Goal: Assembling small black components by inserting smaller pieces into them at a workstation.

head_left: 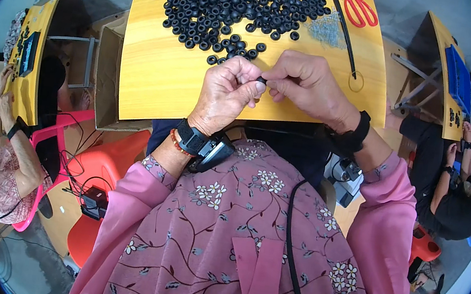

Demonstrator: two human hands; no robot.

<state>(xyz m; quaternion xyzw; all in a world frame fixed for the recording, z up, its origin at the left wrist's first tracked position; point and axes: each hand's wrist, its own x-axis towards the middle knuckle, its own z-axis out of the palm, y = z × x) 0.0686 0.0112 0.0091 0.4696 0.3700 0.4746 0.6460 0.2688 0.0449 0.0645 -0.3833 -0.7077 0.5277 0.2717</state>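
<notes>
My left hand (226,93) and my right hand (310,86) meet over the near part of a yellow wooden table (157,86). Thumb and fingers of the left are closed on a small black piece (261,80), mostly hidden, perhaps one of the black rings. Fingertips of my right hand pinch at the same piece from the other side. Just beyond them lies a large spread of black ring-shaped grommets (230,3), with a few loose ones (237,46) closest to my left hand.
Red-handled scissors (360,12), a black cord (344,33) and a heap of small clear pieces (327,29) lie at the far right. A cardboard box (108,71) stands left of the table. People sit at side tables; a red stool (107,172) is at left.
</notes>
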